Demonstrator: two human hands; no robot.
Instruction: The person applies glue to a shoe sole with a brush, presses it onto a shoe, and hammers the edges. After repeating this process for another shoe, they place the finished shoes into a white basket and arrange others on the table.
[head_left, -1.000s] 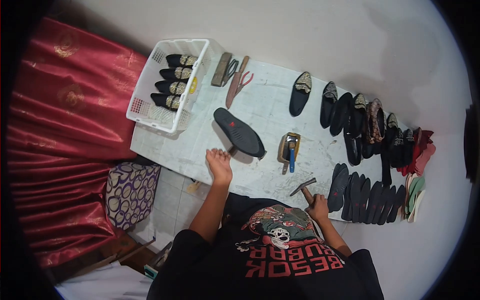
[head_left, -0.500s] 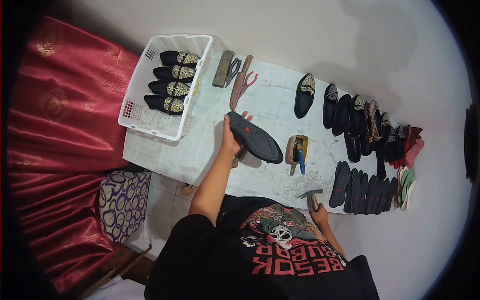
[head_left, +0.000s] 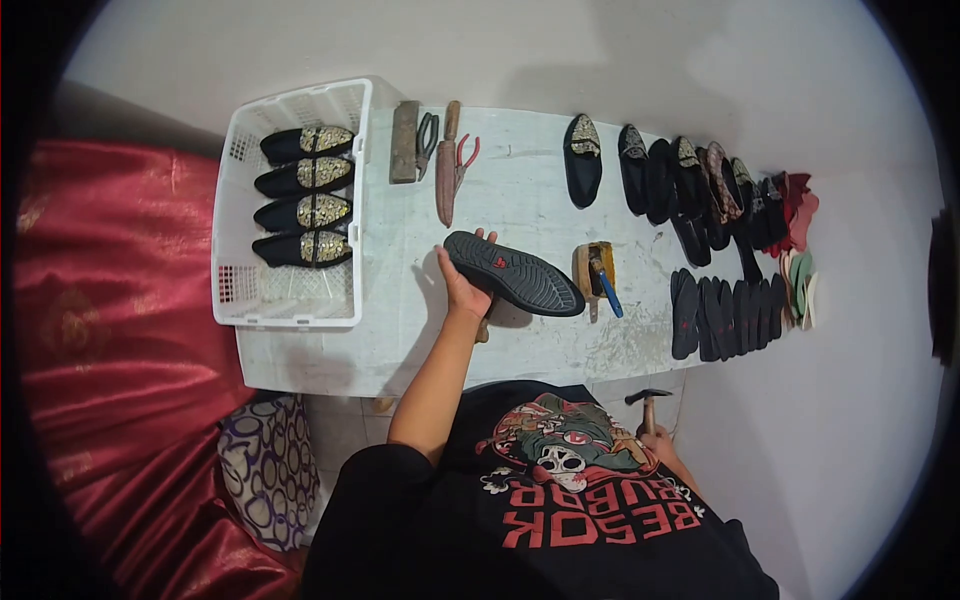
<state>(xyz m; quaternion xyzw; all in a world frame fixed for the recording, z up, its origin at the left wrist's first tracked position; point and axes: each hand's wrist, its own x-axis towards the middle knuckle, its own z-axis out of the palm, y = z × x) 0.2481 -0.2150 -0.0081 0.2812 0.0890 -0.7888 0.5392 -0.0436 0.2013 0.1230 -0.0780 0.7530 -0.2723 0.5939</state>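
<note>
My left hand [head_left: 467,293] is closed round one end of a black shoe [head_left: 515,272], held sole-up above the white table. The ridged dark sole has a small red mark. In my right hand [head_left: 655,441], low at the right beside my shirt, is a hammer [head_left: 649,402], its head up and handle in the fist. To the right of the shoe, a yellow glue container [head_left: 595,262] with a blue-handled brush [head_left: 607,290] stands on the table. Under my left wrist a brownish object [head_left: 483,330] is mostly hidden.
A white basket [head_left: 366,200] at the left holds several gold-fronted shoes [head_left: 310,174]. Nearby lie a block [head_left: 404,142], black pliers [head_left: 425,140], a wooden-handled tool [head_left: 447,170] and red-handled pincers [head_left: 465,158]. More shoes [head_left: 690,170] and black soles [head_left: 715,318] line the right side.
The hammer in my right hand has moved lower and slightly right, away from the table's edge. The shoe has shifted a little and its sole faces the camera more. The camera view has turned.
</note>
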